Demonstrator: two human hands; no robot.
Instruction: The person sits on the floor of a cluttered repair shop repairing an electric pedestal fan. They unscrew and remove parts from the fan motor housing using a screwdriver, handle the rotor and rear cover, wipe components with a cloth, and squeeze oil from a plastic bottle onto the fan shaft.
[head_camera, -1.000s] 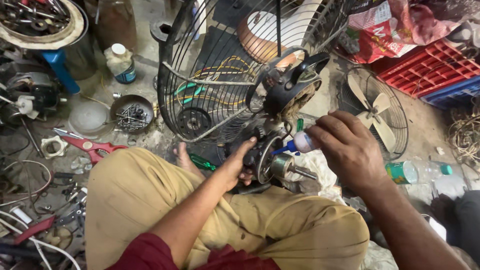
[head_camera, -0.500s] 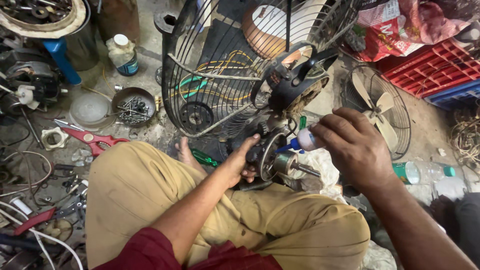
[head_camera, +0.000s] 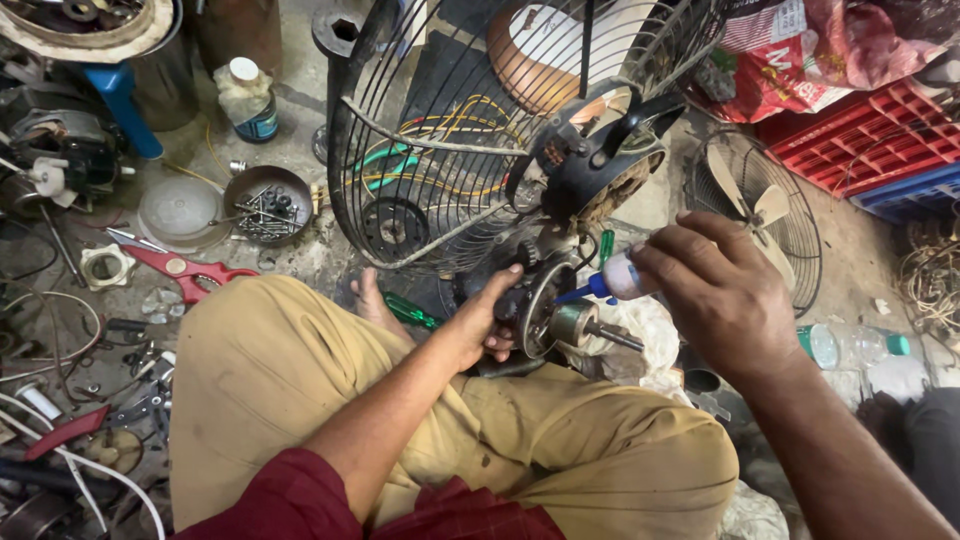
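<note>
The right hand (head_camera: 722, 292) pinches a small squeeze bottle (head_camera: 622, 280), its blue nozzle aimed at the motor (head_camera: 548, 312). The left hand (head_camera: 487, 325) is curled around the motor. Over-squeezing could flood the windings; a slack grip might let the shaft roll.

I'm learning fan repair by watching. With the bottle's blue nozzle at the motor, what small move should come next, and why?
Probably a gentle squeeze of the bottle. The right hand holds it tilted, its blue nozzle aimed at the motor just above the shaft, and the left hand steadies the motor from the other side. Whether the tip touches the metal is not clear.
</note>
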